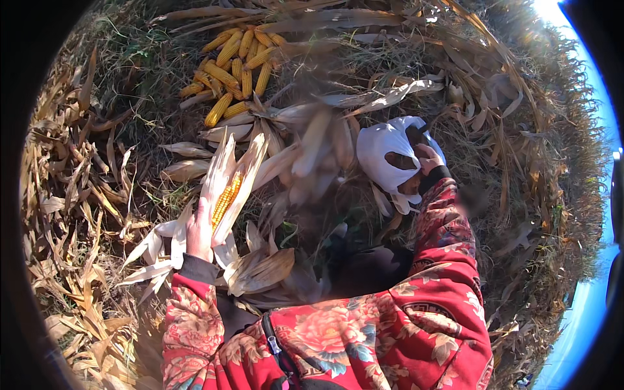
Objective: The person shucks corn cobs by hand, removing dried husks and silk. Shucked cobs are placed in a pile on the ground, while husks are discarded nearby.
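Note:
My left hand grips an ear of corn by its lower end. Its dry, pale husk is parted at the front, and yellow kernels show between the leaves. Over to the right, my right hand is at the opening of a white plastic bag, touching its edge. The fingertips are partly hidden there, so their hold is unclear. Something brown shows through the bag's openings, too shaded to name.
A pile of husked yellow corn ears lies on the grass ahead. Several ears in their husks lie between pile and bag. Loose husks are close to my body. Dry stalks and leaves cover the ground at left.

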The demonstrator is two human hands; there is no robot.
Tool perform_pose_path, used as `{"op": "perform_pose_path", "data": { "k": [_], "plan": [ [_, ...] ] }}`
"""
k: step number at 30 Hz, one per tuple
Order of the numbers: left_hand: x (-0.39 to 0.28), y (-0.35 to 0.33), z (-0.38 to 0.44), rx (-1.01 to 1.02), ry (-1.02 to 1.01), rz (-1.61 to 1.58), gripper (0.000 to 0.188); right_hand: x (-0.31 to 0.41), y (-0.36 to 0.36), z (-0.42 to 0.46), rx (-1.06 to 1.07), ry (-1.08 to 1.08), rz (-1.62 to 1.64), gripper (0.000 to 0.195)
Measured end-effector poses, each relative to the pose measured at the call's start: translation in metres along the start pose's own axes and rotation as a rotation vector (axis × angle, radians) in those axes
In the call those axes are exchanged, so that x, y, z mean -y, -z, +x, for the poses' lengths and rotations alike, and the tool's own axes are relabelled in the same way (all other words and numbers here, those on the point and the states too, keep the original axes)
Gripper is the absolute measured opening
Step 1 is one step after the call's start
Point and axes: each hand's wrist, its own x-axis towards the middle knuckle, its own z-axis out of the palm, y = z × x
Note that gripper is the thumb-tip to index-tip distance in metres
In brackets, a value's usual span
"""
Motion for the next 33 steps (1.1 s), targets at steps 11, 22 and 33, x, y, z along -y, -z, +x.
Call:
{"op": "perform_pose_path", "data": {
  "k": [11,22,33],
  "plan": [
    [0.012,0.011,-0.006,-0.110,-0.381,0.192,0.049,0.364,-0.078,-0.193,0.037,0.662,-0.096,0.022],
    [-0.011,0.015,-0.038,-0.316,-1.012,0.884,0.022,0.426,-0.228,-0.243,0.188,1.211,-0.282,0.030],
    [-0.009,0.012,-0.025,-0.481,-1.119,0.920,0.041,0.415,-0.253,-0.230,0.300,1.236,-0.336,0.045]
  ]
}}
